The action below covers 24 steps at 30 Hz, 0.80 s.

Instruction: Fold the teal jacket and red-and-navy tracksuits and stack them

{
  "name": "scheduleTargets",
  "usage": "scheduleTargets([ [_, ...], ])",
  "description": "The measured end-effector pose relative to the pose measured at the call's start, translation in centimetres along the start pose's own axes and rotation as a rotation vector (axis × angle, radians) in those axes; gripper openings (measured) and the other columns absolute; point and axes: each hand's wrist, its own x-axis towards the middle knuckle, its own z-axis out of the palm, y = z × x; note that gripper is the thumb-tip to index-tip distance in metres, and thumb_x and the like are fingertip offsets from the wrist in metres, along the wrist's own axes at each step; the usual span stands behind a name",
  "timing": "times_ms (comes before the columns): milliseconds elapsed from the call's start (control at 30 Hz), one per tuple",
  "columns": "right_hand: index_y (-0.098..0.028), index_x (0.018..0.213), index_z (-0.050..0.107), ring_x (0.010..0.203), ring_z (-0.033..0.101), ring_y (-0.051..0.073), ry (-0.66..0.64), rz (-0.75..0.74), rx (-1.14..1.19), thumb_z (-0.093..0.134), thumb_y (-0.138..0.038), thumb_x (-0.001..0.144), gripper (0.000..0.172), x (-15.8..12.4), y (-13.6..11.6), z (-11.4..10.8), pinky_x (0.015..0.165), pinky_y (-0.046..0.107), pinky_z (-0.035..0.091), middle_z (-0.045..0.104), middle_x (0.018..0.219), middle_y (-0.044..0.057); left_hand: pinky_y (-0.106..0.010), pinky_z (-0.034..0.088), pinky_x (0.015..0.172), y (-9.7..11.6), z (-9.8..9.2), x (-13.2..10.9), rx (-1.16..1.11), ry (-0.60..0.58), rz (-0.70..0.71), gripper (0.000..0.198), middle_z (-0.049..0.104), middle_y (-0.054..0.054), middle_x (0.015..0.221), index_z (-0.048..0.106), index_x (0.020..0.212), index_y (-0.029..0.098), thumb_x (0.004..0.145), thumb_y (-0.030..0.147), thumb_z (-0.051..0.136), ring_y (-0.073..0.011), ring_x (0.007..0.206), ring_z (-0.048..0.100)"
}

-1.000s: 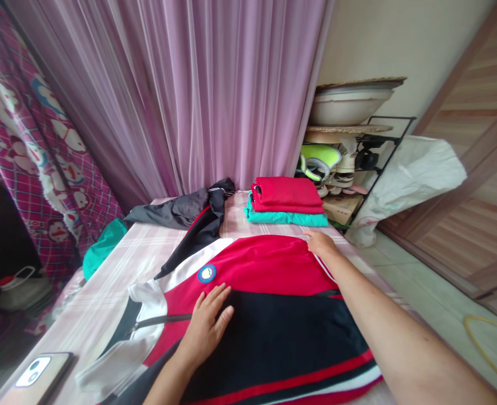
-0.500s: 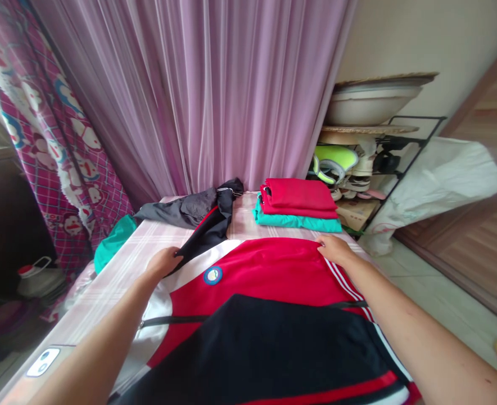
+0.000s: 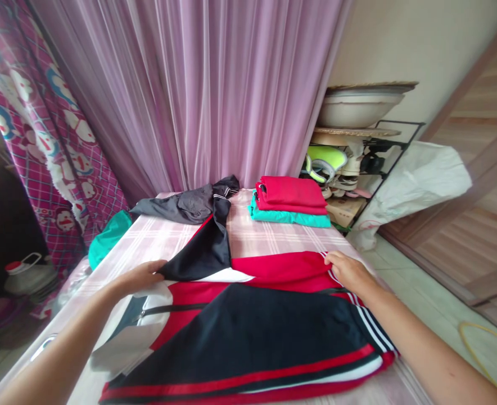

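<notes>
On the pink plaid cover [image 3: 274, 241], a red-and-black track jacket [image 3: 248, 332] lies spread; the left hand [image 3: 141, 275] and right hand [image 3: 347, 271] grip clamped on its far edge, apparently mid-fold, calling for an even pull.

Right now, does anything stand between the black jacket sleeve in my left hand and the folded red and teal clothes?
Nothing visible does. Only pink plaid bedcover lies between the black jacket sleeve, held at its end by your left hand, and the folded red and teal clothes.
</notes>
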Motion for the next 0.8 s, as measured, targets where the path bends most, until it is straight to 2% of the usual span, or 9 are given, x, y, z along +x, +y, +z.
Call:
scheduleTargets([
  [100, -0.027, 0.08, 0.069, 0.083, 0.065, 0.019, -0.091, 0.068, -0.088, 0.052, -0.006, 0.073, 0.028, 0.3, -1.1, -1.0, 0.074, 0.029, 0.045, 0.073, 0.094, 0.002, -0.037, 0.052, 0.091, 0.3, 0.4, 0.2, 0.137, -0.07, 0.049, 0.045, 0.078, -0.001, 0.097, 0.074, 0.093, 0.026, 0.056, 0.051, 0.068, -0.0299, 0.097, 0.069],
  [233, -0.025, 0.076, 0.071, 0.081, 0.066, 0.022, -0.078, 0.212, -0.265, 0.056, -0.012, 0.078, 0.02, 1.4, -3.9, -2.7, 0.069, 0.032, 0.045, 0.074, 0.091, 0.007, -0.034, 0.051, 0.092, 0.9, 0.1, 1.7, 0.164, -0.016, 0.021, 0.066, 0.077, -0.007, 0.109, 0.071, 0.111, 0.023, 0.063, 0.068, 0.063, -0.0307, 0.104, 0.069],
  [300, -0.026, 0.082, 0.073, 0.084, 0.066, 0.022, -0.038, 0.224, -0.312, 0.054, -0.015, 0.082, 0.022, 1.9, -5.9, -3.1, 0.071, 0.033, 0.046, 0.074, 0.097, 0.007, -0.033, 0.051, 0.091, 1.4, 0.1, 3.1, 0.196, 0.044, 0.019, 0.072, 0.076, -0.009, 0.113, 0.07, 0.115, 0.02, 0.067, 0.072, 0.057, -0.0307, 0.106, 0.069],
  [400, -0.026, 0.1, 0.074, 0.096, 0.066, 0.021, -0.022, 0.069, -0.249, 0.049, -0.016, 0.086, 0.03, 2.1, -8.9, -2.7, 0.083, 0.032, 0.047, 0.073, 0.109, 0.006, -0.033, 0.05, 0.093, 2.6, 0.6, 5.5, 0.241, 0.122, 0.025, 0.075, 0.071, -0.013, 0.124, 0.066, 0.124, 0.017, 0.073, 0.07, 0.053, -0.0309, 0.114, 0.066],
  [467, -0.023, 0.106, 0.074, 0.105, 0.063, 0.021, -0.051, -0.056, -0.211, 0.047, -0.016, 0.087, 0.034, 1.8, -10.7, -2.0, 0.093, 0.032, 0.044, 0.073, 0.114, 0.007, -0.035, 0.05, 0.095, 3.7, 1.3, 7.0, 0.247, 0.166, 0.015, 0.069, 0.07, -0.014, 0.126, 0.067, 0.123, 0.016, 0.074, 0.064, 0.056, -0.0326, 0.118, 0.063],
  [567, -0.022, 0.105, 0.075, 0.115, 0.06, 0.022, -0.072, -0.143, -0.215, 0.048, -0.015, 0.087, 0.033, 1.4, -12.4, -1.0, 0.097, 0.034, 0.042, 0.072, 0.118, 0.006, -0.039, 0.052, 0.089, 5.4, 2.2, 8.3, 0.227, 0.2, -0.015, 0.056, 0.075, -0.015, 0.112, 0.073, 0.109, 0.014, 0.072, 0.054, 0.06, -0.0362, 0.109, 0.067],
  [667, -0.024, 0.101, 0.075, 0.118, 0.059, 0.023, -0.036, -0.17, -0.194, 0.049, -0.016, 0.088, 0.031, 1.1, -13.2, -0.9, 0.097, 0.035, 0.043, 0.072, 0.12, 0.006, -0.036, 0.054, 0.084, 6.9, 2.8, 7.5, 0.149, 0.19, 0.049, 0.052, 0.077, -0.009, 0.104, 0.073, 0.11, 0.016, 0.076, 0.051, 0.054, -0.0307, 0.099, 0.07],
  [733, -0.024, 0.101, 0.076, 0.119, 0.058, 0.023, -0.002, -0.167, -0.167, 0.049, -0.017, 0.089, 0.03, 1.3, -13.5, -1.2, 0.098, 0.036, 0.043, 0.072, 0.119, 0.006, -0.034, 0.054, 0.087, 7.5, 3.0, 5.5, 0.027, 0.157, 0.201, 0.053, 0.077, -0.004, 0.108, 0.071, 0.117, 0.019, 0.079, 0.051, 0.051, -0.0272, 0.102, 0.068],
  [800, -0.024, 0.102, 0.076, 0.119, 0.058, 0.023, 0.026, -0.159, -0.129, 0.049, -0.017, 0.089, 0.03, 1.6, -13.9, -1.6, 0.1, 0.036, 0.043, 0.072, 0.119, 0.006, -0.034, 0.053, 0.09, 7.5, 3.2, 2.5, -0.051, 0.065, 0.364, 0.052, 0.077, -0.002, 0.109, 0.072, 0.116, 0.021, 0.08, 0.053, 0.053, -0.0263, 0.102, 0.068],
])
